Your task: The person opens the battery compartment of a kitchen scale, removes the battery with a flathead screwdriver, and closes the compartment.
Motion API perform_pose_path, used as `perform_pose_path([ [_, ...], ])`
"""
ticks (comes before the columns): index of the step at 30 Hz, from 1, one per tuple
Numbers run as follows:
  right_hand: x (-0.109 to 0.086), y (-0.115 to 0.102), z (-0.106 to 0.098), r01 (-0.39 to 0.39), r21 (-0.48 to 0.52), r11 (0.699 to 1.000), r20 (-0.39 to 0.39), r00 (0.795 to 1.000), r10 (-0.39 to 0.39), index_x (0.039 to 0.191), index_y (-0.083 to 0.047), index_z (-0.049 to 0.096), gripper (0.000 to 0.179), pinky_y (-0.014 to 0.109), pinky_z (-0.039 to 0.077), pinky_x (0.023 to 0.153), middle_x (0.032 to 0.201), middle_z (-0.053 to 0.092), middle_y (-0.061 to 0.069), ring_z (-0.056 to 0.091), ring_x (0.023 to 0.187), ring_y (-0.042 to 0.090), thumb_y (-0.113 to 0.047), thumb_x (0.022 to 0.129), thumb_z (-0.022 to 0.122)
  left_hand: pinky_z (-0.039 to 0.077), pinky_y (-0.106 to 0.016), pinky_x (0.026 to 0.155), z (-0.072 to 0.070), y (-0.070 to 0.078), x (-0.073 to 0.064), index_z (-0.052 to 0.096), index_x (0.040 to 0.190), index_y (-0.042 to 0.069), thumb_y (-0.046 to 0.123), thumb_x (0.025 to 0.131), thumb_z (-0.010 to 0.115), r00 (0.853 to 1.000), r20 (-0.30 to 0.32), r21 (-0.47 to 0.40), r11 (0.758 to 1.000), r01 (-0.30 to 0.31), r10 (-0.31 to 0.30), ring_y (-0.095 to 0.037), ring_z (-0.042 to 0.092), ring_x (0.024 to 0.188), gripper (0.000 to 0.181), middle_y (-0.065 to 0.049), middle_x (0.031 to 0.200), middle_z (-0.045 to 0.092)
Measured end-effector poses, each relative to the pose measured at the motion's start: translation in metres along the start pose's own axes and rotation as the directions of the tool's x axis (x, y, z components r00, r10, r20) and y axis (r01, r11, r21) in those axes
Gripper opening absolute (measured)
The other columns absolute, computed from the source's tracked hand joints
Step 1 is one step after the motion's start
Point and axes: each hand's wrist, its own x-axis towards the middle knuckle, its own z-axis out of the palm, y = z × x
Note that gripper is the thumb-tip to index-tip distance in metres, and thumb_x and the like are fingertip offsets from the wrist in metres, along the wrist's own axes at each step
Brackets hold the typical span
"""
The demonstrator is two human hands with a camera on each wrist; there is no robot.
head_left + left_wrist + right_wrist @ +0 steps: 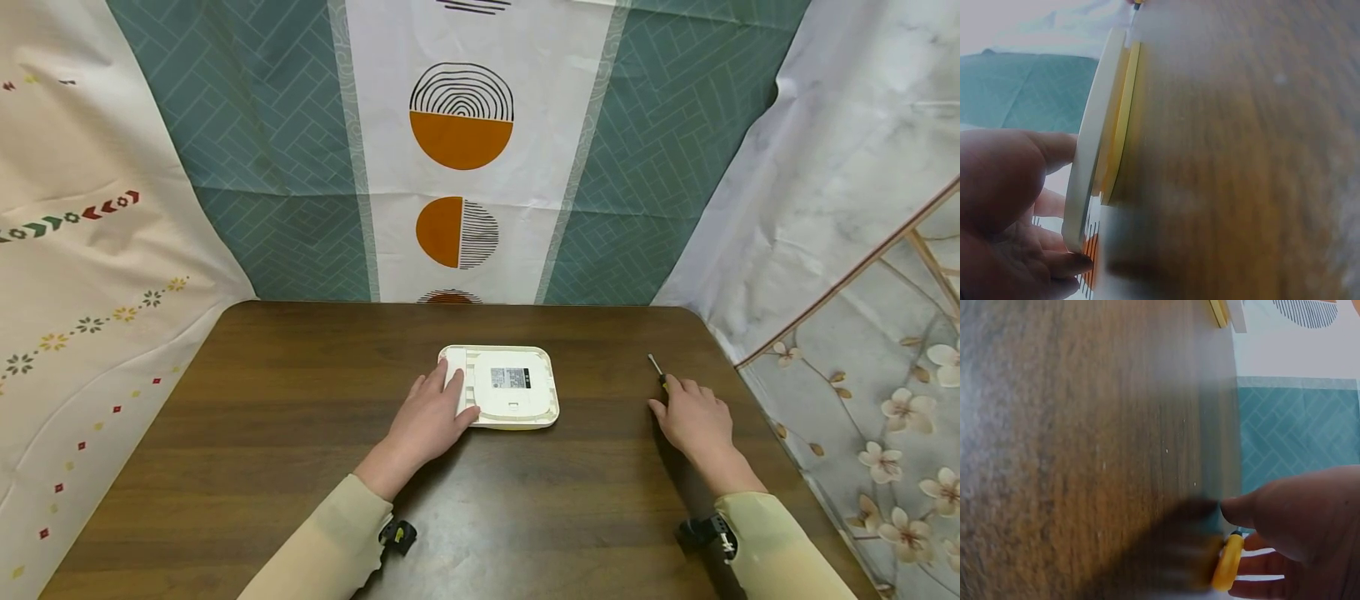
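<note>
A white rounded rectangular device [487, 404] lies on the table with a printed label [511, 378] facing up. My left hand [427, 414] rests on its left end, thumb on the near part and fingers spread over the top. In the left wrist view, the device's pale edge [1090, 144] stands above a yellowish lower layer [1124, 125], and the outer fingers reach past the end. A screwdriver [655, 364] lies at the right. Over its handle hovers my right hand [695, 417], thumb apart; the yellow handle [1229, 562] is beside the fingers in the right wrist view.
The brown wooden table [300, 375] ends at a patterned cloth [285, 167] hanging behind it. Light cloths hang along the left and right sides. Both wrists wear small black cameras over pale sleeves.
</note>
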Motion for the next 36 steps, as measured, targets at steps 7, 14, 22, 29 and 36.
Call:
perform_pose_path([
  [7,0.001,0.006,0.004,0.011,0.02,1.0,-0.059,0.998,-0.009,0.15,0.009,0.054,0.052,0.075,0.05,0.088,0.135,0.058,0.04,0.055,0.119,0.062,-0.02,0.109,0.067,0.028,-0.059,0.131,0.0,-0.001,0.0,0.05,0.161,-0.007,0.042,0.11,0.07,1.0,-0.003,0.004,1.0,0.0,0.0,-0.046,0.04,0.157,0.073,-0.036,0.17,0.034],
  [14,0.003,0.008,0.003,0.019,0.016,1.0,-0.079,0.997,-0.017,0.147,0.007,0.057,0.048,0.074,0.054,0.081,0.125,0.065,0.038,0.064,0.105,0.06,-0.01,0.103,0.068,0.028,-0.059,0.131,0.0,0.0,-0.001,0.05,0.161,-0.007,0.041,0.11,0.07,1.0,0.002,-0.002,1.0,0.0,0.0,-0.047,0.04,0.157,0.073,-0.036,0.17,0.034],
  [22,0.003,0.003,0.006,0.036,0.045,0.998,-0.112,0.993,-0.031,0.143,0.005,0.062,0.045,0.071,0.056,0.073,0.115,0.069,0.034,0.069,0.092,0.055,-0.009,0.101,0.067,0.027,-0.058,0.131,-0.001,0.0,0.0,0.049,0.162,-0.006,0.042,0.11,0.069,1.0,0.012,0.0,1.0,0.005,-0.005,-0.046,0.038,0.158,0.073,-0.036,0.171,0.033],
  [29,-0.001,-0.01,0.0,0.067,0.068,0.995,-0.19,0.98,-0.053,0.135,0.005,0.067,0.039,0.069,0.057,0.07,0.105,0.073,0.027,0.07,0.087,0.05,-0.008,0.098,0.066,0.026,-0.059,0.132,-0.001,0.0,0.0,0.048,0.162,-0.006,0.043,0.111,0.068,1.0,0.015,-0.008,1.0,0.011,-0.011,-0.043,0.034,0.161,0.074,-0.034,0.172,0.032],
  [36,-0.003,-0.03,-0.002,0.14,0.07,0.988,-0.268,0.956,-0.117,0.134,0.006,0.069,0.037,0.067,0.058,0.066,0.103,0.073,0.025,0.071,0.084,0.048,-0.01,0.102,0.063,0.026,-0.059,0.131,-0.002,0.001,-0.002,0.048,0.162,-0.006,0.042,0.111,0.069,1.0,0.012,-0.012,1.0,0.013,-0.013,-0.044,0.035,0.161,0.074,-0.035,0.172,0.032],
])
